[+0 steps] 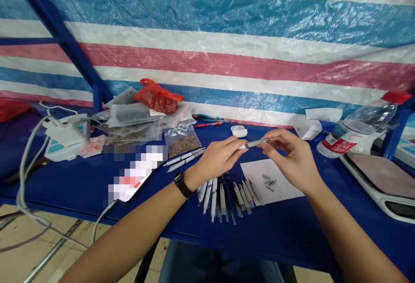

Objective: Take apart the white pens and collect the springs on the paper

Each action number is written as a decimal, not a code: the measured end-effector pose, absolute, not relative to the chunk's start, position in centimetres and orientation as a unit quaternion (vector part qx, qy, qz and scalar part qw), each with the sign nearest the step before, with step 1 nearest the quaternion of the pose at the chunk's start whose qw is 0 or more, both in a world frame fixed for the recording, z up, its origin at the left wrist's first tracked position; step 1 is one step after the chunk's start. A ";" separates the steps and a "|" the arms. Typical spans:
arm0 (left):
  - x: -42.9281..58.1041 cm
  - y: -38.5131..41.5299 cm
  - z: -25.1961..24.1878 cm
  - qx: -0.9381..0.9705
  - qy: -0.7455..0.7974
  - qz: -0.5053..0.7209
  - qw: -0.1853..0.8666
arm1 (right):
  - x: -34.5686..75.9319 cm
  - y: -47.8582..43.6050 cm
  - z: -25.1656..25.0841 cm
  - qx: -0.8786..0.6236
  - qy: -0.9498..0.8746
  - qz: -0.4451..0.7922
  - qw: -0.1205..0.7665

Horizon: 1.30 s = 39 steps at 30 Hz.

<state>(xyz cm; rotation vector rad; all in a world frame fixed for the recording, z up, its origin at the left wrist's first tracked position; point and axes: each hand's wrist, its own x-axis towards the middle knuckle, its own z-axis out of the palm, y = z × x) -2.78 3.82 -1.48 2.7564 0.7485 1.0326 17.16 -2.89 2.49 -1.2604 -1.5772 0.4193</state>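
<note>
Both my hands hold one white pen (256, 143) level above the blue table (65, 183). My left hand (217, 157), with a black watch on its wrist, pinches the pen's white barrel end. My right hand (292, 157) pinches the grey tip end. Below my hands lies a row of several pen parts and refills (227, 194). A white sheet of paper (279, 190) to their right carries several small grey metal pieces (269, 182).
Two more pens (184, 158) lie left of my hands, beside a bag of small springs (183, 142) and a blurred-out phone (136, 172). Plastic bags and a red bag (157, 96) are piled at the back left. A water bottle (359, 129) and a scale (379, 179) are at the right.
</note>
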 end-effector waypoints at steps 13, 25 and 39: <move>-2.5 3.0 -1.2 0.912 0.230 0.338 -0.036 | 16.9 -2.7 2.5 -0.598 -0.611 0.228 0.467; -2.8 3.6 -1.6 0.917 0.244 0.314 -0.016 | 15.9 -2.8 1.5 -0.606 -0.641 0.153 0.445; -2.9 3.9 -1.9 0.920 0.239 0.309 0.022 | 16.0 -2.5 1.3 -0.632 -0.632 0.217 0.393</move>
